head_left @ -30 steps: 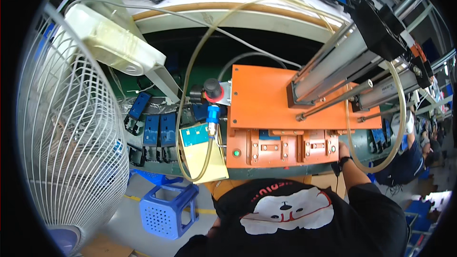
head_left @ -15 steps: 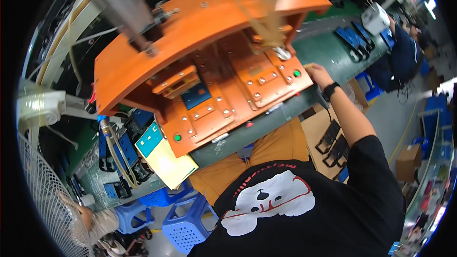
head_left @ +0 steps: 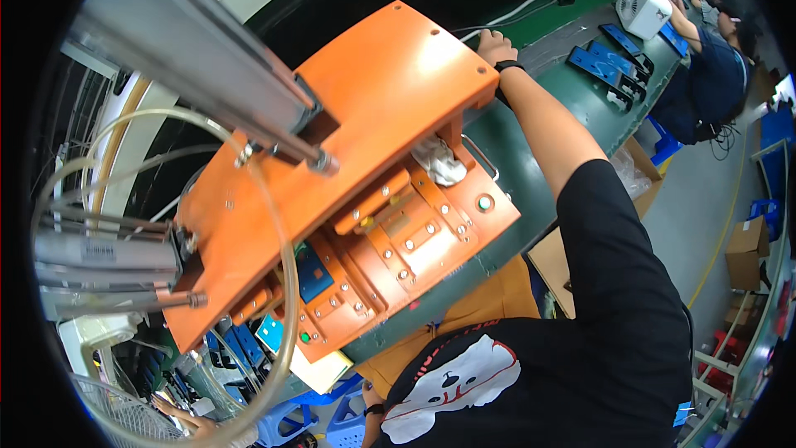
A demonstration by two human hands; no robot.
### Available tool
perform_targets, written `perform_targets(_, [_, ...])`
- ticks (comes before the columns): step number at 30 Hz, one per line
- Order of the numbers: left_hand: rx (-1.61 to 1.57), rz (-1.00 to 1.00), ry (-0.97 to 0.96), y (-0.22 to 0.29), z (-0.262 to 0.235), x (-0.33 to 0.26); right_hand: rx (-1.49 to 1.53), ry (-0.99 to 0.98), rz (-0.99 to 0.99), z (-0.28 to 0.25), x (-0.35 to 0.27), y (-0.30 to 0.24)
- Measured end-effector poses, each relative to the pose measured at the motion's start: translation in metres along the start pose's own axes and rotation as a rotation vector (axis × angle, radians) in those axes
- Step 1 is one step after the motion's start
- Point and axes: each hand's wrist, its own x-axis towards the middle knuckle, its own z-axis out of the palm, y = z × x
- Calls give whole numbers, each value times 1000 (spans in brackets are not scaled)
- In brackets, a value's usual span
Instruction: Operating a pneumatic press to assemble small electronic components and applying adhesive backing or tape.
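Observation:
My right hand point(head_left: 497, 48), with a dark band at the wrist, reaches to the back right corner of an orange press point(head_left: 365, 108). Its fingers curl down beside the top plate's edge; what they close on is hidden. Low in the picture, beside my black shirt, is part of my left hand point(head_left: 371, 398) and a dark wristband; the fingers cannot be made out. A blue plate point(head_left: 313, 275) lies in the press's left nest. A crumpled white cloth point(head_left: 439, 160) is tucked in at the right, above a green button point(head_left: 485, 202).
Metal air cylinders point(head_left: 199, 50) and a clear hose point(head_left: 289, 299) stand over the press. Yellow sheets point(head_left: 322, 372) lie at its front left. Several blue-and-black parts point(head_left: 599, 65) and a white fan point(head_left: 643, 7) are on the green bench, where a co-worker point(head_left: 705, 87) sits at right.
My right hand has gone from the press's front right corner to its back right corner. The view has turned and shifted toward the press top. My left wrist has come into view.

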Motion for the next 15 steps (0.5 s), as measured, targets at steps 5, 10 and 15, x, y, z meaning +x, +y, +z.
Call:
perform_targets(5, [2,53,79,-12,-11,8,-88,23,-49,32,39,-46])
perform_targets(10, [137,251,148,103,2,-11,328,57,-64,44,77,10])
perform_targets(15, [727,573,37,215,-5,-85,1357,-578,56,-9,-44,64])
